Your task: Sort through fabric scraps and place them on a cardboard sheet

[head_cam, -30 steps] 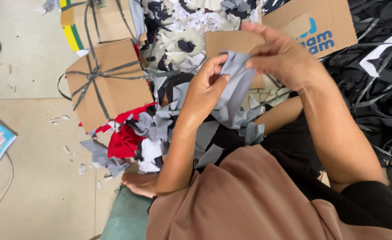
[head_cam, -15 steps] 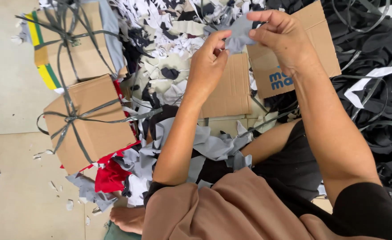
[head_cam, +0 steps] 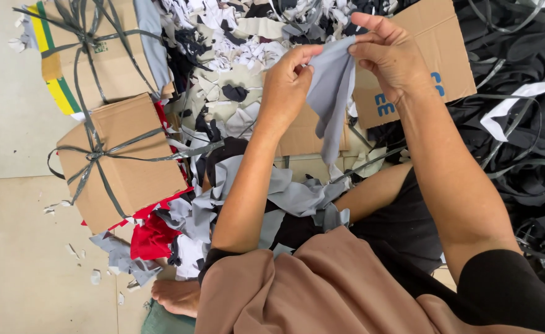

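At the left of the frame I see a brown cardboard box tied with grey strapping [head_cam: 121, 161], and above it, in the upper left, a second strapped cardboard box with yellow and green tape on its edge [head_cam: 93, 52]. A red cloth scrap [head_cam: 152, 235] lies below the first box. Black fabric strips [head_cam: 519, 154] pile up on the right, white scraps [head_cam: 235, 46] at the top centre.

Both hands raised above scrap heap [head_cam: 247, 111], fabric strip [head_cam: 333, 99] hanging between them: left hand [head_cam: 288, 83] at strip's left edge, right hand [head_cam: 390, 55] at its top right. Tied box [head_cam: 121, 161] on floor [head_cam: 12, 247] left of heap, second tied box [head_cam: 99, 52] behind it. Flat cardboard [head_cam: 433, 62] behind right hand. Strap pile [head_cam: 519, 124] at right. Bare foot [head_cam: 176, 295] on floor, near bottom edge.
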